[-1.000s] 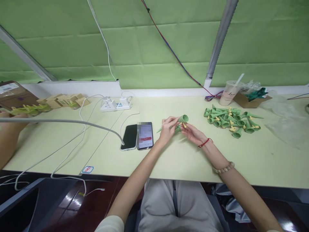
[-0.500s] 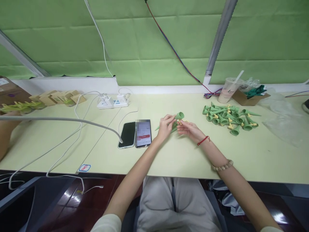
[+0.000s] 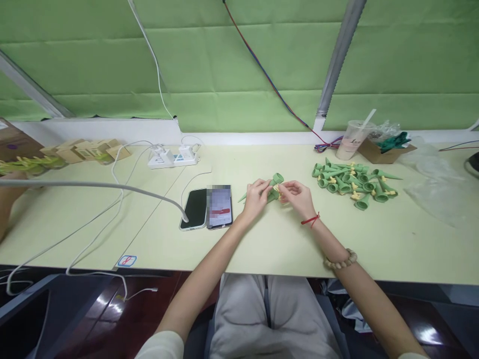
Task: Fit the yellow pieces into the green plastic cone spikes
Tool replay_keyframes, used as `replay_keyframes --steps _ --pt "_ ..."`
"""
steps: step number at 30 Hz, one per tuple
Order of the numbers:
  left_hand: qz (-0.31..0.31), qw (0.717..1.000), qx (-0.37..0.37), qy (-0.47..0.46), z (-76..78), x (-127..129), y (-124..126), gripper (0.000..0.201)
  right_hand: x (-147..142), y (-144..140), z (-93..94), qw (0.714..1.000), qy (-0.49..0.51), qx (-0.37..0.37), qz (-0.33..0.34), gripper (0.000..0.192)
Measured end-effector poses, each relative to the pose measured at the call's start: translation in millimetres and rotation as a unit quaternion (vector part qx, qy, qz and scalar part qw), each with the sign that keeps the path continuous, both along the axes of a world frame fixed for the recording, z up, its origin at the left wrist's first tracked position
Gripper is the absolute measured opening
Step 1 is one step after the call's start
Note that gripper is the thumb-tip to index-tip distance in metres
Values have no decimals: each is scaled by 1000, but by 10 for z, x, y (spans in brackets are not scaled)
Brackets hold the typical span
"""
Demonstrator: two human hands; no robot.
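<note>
My left hand [image 3: 256, 197] grips a green plastic cone [image 3: 276, 179] over the middle of the pale table [image 3: 262, 239], wide end up to the right, pointed tip sticking out to the left. My right hand [image 3: 297, 196] pinches a small yellow piece against the cone's side, fingertips touching it. A red cord and a bead bracelet sit on my right wrist and forearm. To the right lies a pile of green cones with yellow pieces [image 3: 354, 182].
Two phones [image 3: 207, 207] lie side by side left of my hands, one on a white cable [image 3: 93, 185]. A power strip [image 3: 172, 157] sits behind. A cup [image 3: 352, 139], cardboard tray [image 3: 385, 149] and clear plastic bag [image 3: 437, 189] are at the right. Another person's arm [image 3: 5, 204] is at the left edge.
My hands stay together on the cone; my right fingers have closed in on the yellow piece at its side. The view has shifted slightly.
</note>
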State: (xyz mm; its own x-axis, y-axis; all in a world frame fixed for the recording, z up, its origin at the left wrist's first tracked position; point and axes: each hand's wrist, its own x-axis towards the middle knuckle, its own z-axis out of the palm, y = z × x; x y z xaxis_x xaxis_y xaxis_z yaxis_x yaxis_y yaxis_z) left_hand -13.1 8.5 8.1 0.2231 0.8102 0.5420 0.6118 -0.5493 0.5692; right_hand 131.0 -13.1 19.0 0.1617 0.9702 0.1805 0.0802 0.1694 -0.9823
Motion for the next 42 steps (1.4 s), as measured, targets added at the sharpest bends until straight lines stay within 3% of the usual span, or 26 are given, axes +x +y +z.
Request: replay_keyframes --steps 3,6,10,12,14,16,18,20,23,25,28,30,32,35,38,42 --pt "-9 999 -3 -42 21 -12 19 26 23 30 42 981 116 -120 102 31" --pt "-16 999 5 -40 39 -20 18 25 58 46 33 965 147 -141 166 27" --pt "6 1000 2 25 35 -25 -5 25 49 11 -23 997 16 -26 70 24" --pt "6 998 -8 56 18 -23 -10 26 17 -19 -47 994 -87 63 6 21" --pt "5 998 -11 56 1 -20 -5 26 -18 -40 -54 986 -127 102 -19 21" --pt "9 1000 -10 26 -6 -19 5 26 -41 -42 -39 996 -68 59 -5 26" --pt "12 1000 -12 -7 2 -20 16 26 -46 -30 -10 998 41 -32 43 34" --pt "4 1000 -11 -25 19 -25 20 25 -40 -12 13 979 124 -114 111 35" --pt "-9 1000 -2 -19 38 -29 12 24 -33 10 4 966 148 -151 151 29" --pt "-3 1000 1 -1 35 -20 -1 24 -35 19 -29 981 106 -123 103 24" --pt "14 1000 6 25 7 11 -20 24 -29 21 -78 998 -55 3 7 13" --pt "22 999 12 39 -18 27 -20 25 -11 12 -93 978 -188 88 -32 7" --pt "44 998 14 48 -35 16 -4 26 17 -2 -94 942 -305 121 -67 6" --pt "130 991 6 20 -29 -58 40 29 73 -13 -80 899 -408 105 -123 11" --pt "207 978 14 1 5 -134 63 27 129 9 -67 902 -405 51 -139 12" --pt "227 973 25 33 23 -160 64 25 173 70 -88 907 -401 -36 -126 23"
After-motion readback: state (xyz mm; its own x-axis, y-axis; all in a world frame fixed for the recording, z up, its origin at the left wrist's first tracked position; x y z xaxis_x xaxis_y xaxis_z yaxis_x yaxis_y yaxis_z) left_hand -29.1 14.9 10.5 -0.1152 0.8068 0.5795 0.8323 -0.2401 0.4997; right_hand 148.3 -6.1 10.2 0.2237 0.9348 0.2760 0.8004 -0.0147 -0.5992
